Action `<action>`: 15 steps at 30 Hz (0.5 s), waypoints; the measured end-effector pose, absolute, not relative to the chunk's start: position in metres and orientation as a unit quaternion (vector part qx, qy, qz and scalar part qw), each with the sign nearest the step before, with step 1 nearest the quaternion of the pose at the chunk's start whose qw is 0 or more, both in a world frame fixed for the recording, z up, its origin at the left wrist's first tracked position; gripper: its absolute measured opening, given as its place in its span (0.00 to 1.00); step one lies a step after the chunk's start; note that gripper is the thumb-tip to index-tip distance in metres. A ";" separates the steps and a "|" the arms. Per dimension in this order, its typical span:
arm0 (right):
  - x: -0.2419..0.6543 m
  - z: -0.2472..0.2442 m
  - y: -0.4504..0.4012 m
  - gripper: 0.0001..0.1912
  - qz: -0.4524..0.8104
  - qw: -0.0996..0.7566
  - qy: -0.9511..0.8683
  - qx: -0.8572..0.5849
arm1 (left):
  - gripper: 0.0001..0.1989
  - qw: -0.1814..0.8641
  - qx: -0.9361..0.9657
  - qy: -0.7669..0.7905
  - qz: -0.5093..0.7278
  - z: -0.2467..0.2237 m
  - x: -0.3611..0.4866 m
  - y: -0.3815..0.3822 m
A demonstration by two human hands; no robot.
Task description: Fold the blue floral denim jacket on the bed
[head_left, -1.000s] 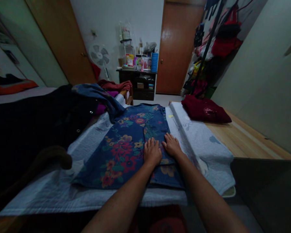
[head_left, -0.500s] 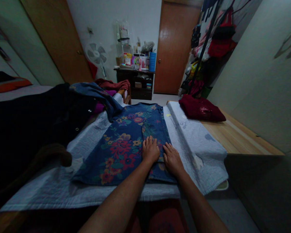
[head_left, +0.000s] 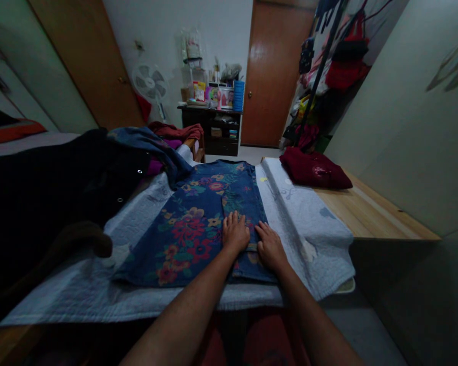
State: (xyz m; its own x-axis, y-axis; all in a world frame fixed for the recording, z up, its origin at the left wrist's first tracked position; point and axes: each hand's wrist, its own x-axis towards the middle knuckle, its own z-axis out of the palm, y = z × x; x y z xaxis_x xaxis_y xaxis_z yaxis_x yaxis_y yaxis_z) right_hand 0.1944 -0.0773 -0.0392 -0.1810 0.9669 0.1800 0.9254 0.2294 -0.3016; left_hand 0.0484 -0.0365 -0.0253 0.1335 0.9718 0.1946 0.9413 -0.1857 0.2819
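A dark blue jacket (head_left: 191,203) with a red, yellow and green flower print lies spread out in front of me. Its right sleeve (head_left: 234,198) is folded inward along the body, while the left sleeve (head_left: 152,147) stretches out towards the dark clothes. My left hand (head_left: 235,233) lies flat on the folded sleeve near its cuff, fingers extended. At the jacket's right edge, my right hand (head_left: 270,246) rests with fingers stretched forward on the cloth. Neither hand grips anything.
A pale quilted cover (head_left: 309,218) lies beneath the jacket. Black clothing (head_left: 61,188) is heaped on the left. A folded maroon garment (head_left: 313,170) rests on the wooden board (head_left: 366,213) at right. Beyond stand a fan (head_left: 149,81) and a dark shelf (head_left: 209,129).
Both hands stay in nearly the same place on the jacket. The view has shifted slightly; the jacket looks the same.
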 end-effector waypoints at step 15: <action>0.198 -0.045 -0.073 0.33 0.091 0.199 -0.750 -0.624 | 0.32 0.104 0.764 0.620 0.147 -0.027 0.043 -0.033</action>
State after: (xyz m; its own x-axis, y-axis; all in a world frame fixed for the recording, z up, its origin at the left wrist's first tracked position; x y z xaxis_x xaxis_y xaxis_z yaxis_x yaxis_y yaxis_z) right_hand 0.1979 -0.0732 -0.0452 -0.1428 0.9725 0.1840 0.8999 0.2050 -0.3848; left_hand 0.0426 -0.0326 -0.0267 0.1878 0.9776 0.0952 0.9167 -0.2092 0.3404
